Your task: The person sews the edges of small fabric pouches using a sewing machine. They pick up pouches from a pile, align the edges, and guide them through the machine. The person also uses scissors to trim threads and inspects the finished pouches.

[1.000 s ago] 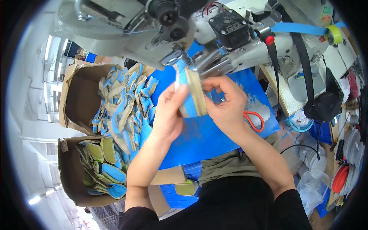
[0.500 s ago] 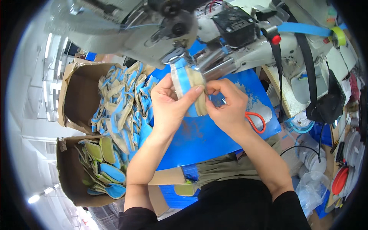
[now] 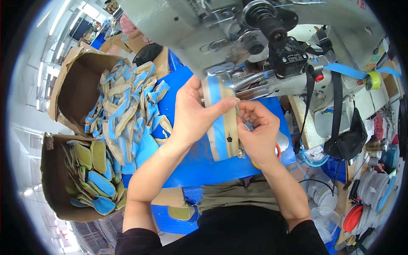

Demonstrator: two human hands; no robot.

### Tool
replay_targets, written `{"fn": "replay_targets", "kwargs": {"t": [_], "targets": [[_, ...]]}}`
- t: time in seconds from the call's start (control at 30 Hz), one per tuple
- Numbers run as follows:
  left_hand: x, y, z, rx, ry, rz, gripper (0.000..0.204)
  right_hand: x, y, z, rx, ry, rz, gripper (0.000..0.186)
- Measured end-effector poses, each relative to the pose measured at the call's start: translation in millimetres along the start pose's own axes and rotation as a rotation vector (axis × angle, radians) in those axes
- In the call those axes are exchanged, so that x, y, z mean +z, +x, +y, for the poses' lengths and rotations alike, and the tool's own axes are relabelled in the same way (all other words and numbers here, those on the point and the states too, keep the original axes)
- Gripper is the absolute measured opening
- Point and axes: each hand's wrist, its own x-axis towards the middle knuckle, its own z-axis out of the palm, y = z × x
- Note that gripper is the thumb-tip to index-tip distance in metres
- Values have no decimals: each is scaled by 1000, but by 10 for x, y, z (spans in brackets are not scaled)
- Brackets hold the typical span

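Observation:
A beige fabric strip with a blue stripe (image 3: pixel 218 134) runs down from under the presser foot (image 3: pixel 219 69) of a large grey sewing machine (image 3: pixel 165 32). A small dark mark shows near the strip's lower end. My left hand (image 3: pixel 192 114) grips its left side, thumb laid across the front and the other fingers mostly hidden behind. At the right edge, my right hand (image 3: pixel 260 129) pinches the fabric between thumb and curled fingers. Beside my right wrist, a red-orange loop handle (image 3: pixel 278 151) is partly covered.
Left of the blue tabletop (image 3: pixel 187 172) lies a heap of beige-and-blue strips (image 3: pixel 123 112), against a cardboard box (image 3: pixel 78 100). A nearer box (image 3: pixel 53 180) holds green and blue pads (image 3: pixel 101 183). Blue tape (image 3: pixel 346 70) and a black bag (image 3: pixel 350 136) hang at the right.
My view has shifted, so the machine appears farther right. The strip now shows longer below my hands, with its dark mark visible. My right hand now covers most of the red-orange handle.

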Motion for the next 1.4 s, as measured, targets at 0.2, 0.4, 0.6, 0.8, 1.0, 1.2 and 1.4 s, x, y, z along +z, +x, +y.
{"fn": "replay_targets", "kwargs": {"t": [0.2,0.4,0.6,0.8,1.0,1.2,1.4], "targets": [[42,-22,18,-41,-39,-4,52,-48,-18,-53,51,42,-50,24],[57,63,105,-52,85,29,55,-76,-9,-240,214,235,-105,24],[89,-70,70,-32,-5,5,62,-193,-77,-300,281,275,-151,24],[144,-110,47,-67,-17,36,63,-222,-170,-334,304,301,-164,23],[133,28,50,-44,12,61,65,-239,-195,-407,304,305,-168,22],[137,-67,47,-58,-228,72,53,-229,-125,-437,268,226,-177,23],[-173,-493,-311,-219,-732,120,33,-282,-228,-504,282,-13,-181,26]]}}
